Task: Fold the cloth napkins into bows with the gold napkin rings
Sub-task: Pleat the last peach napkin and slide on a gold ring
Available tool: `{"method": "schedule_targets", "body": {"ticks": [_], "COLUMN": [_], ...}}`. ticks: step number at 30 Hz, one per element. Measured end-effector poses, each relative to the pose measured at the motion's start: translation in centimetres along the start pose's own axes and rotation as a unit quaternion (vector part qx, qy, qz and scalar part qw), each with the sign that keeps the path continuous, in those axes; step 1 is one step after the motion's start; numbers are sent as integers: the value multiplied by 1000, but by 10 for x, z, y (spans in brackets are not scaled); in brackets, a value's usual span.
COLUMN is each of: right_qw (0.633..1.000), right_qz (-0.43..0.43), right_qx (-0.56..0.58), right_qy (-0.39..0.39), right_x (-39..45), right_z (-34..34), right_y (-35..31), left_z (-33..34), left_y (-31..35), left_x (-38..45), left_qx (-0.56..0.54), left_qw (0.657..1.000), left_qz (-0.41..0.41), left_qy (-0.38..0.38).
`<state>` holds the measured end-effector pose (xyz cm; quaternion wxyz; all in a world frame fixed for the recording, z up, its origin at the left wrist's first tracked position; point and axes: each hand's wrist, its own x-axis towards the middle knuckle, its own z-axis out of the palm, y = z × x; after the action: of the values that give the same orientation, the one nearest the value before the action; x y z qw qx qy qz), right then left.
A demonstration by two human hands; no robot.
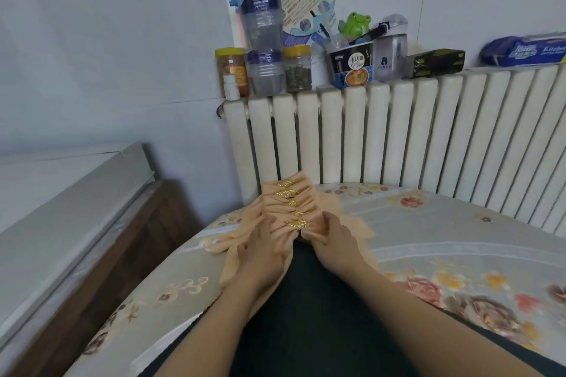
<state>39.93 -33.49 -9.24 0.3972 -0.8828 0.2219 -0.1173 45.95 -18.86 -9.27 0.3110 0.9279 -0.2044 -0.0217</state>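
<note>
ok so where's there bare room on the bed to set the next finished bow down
The floral bedspread is bare right of the row of bows, between it and the radiator. A smaller bare strip lies near the left edge, below the loose napkins. It is crowded in the middle: both the left hand and the right hand hold the nearest bow.

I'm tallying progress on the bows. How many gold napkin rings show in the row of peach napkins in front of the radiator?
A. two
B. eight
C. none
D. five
D: five gold napkin rings sit one behind another on the gathered peach napkins, running from the radiator toward the person, whose left hand and right hand hold the nearest bow at its two sides.
</note>
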Motion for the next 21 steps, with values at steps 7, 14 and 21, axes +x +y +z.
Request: {"method": "schedule_targets", "body": {"ticks": [7,14,21], "right_qw": [991,982,973], "right_qz": [-44,-100,-117], "right_qx": [-122,-160,-196], "right_qy": [-21,-4,-31], "right_x": [7,-20,-94], "right_z": [5,-6,-36], "right_y": [13,13,4], "left_z": [4,-16,-30], "left_y": [-27,0,33], "left_x": [8,-14,-88], "left_qx": [142,183,157], "left_qw": [987,982,983], "left_qz": [40,41,64], "left_qy": [-63,-36,-72]}}
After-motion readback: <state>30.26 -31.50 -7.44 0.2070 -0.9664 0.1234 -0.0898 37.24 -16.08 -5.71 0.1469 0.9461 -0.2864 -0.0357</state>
